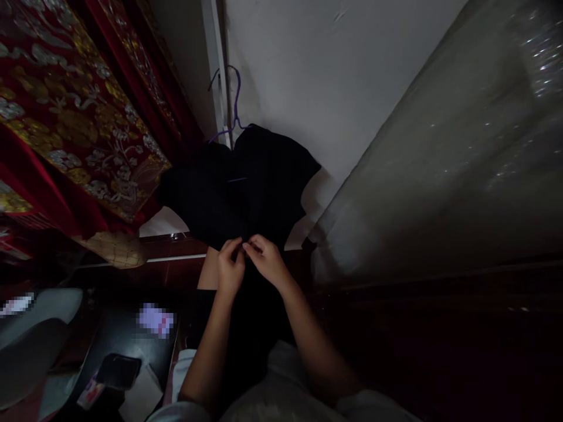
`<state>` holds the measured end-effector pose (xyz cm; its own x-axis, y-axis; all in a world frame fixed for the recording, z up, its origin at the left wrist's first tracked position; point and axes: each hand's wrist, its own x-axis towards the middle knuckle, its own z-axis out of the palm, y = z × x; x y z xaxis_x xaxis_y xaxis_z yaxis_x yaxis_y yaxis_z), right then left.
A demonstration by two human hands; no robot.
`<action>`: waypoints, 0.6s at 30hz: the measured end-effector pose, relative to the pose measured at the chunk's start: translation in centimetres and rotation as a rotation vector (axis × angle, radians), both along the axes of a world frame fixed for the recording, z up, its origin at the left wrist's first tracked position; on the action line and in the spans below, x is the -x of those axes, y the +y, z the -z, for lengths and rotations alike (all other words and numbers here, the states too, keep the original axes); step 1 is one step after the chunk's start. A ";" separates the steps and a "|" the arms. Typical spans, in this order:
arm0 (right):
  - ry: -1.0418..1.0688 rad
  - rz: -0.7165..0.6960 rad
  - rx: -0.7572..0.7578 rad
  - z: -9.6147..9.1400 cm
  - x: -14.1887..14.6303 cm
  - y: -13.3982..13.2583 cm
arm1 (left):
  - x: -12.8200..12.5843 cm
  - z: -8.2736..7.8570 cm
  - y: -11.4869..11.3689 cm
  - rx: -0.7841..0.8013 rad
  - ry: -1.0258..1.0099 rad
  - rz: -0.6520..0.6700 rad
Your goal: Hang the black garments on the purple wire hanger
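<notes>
A black garment (272, 176) hangs by a purple hanger (238, 99) from a white upright post (220, 64) against the wall. Both hands meet at the front middle of the garment, fingertips almost touching each other. My left hand (231, 264) pinches the dark cloth along the front opening. Close beside it, my right hand (265, 258) has thumb and forefinger pressed together on the same cloth. Any small fastener between the fingers is too dark to make out. The lower part of the garment falls in shadow between my forearms.
Red curtains (105, 123) with gold and silver patterns hang at the left. A large plastic-wrapped panel (417, 152) leans at the right. At lower left, a dark table (127, 319) carries a black phone-like object (118, 370) and a white box (141, 395), near a grey chair (39, 346).
</notes>
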<state>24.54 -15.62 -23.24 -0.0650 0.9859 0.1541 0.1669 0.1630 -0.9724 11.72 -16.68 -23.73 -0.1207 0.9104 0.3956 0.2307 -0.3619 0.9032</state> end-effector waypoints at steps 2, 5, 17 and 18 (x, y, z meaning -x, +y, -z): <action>-0.023 -0.014 0.008 0.0 0.0 0.0 | 0.0 0.2 -0.2 0.002 0.038 -0.031; -0.057 -0.032 0.030 0.0 -0.1 -0.3 | -0.1 0.5 -0.6 -0.015 0.106 -0.072; 0.525 -0.067 0.258 -10.9 0.1 7.3 | 1.2 1.1 0.8 -0.018 0.158 -0.095; 0.607 -0.039 0.246 -12.9 -0.1 8.6 | 1.2 1.4 0.9 -0.003 0.159 -0.083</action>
<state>24.62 -7.04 -10.31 -0.0743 0.9957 -0.0549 -0.4251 -0.0814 -0.9015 10.49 -15.77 -25.13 -0.1315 0.8986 0.4186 0.3996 -0.3384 0.8520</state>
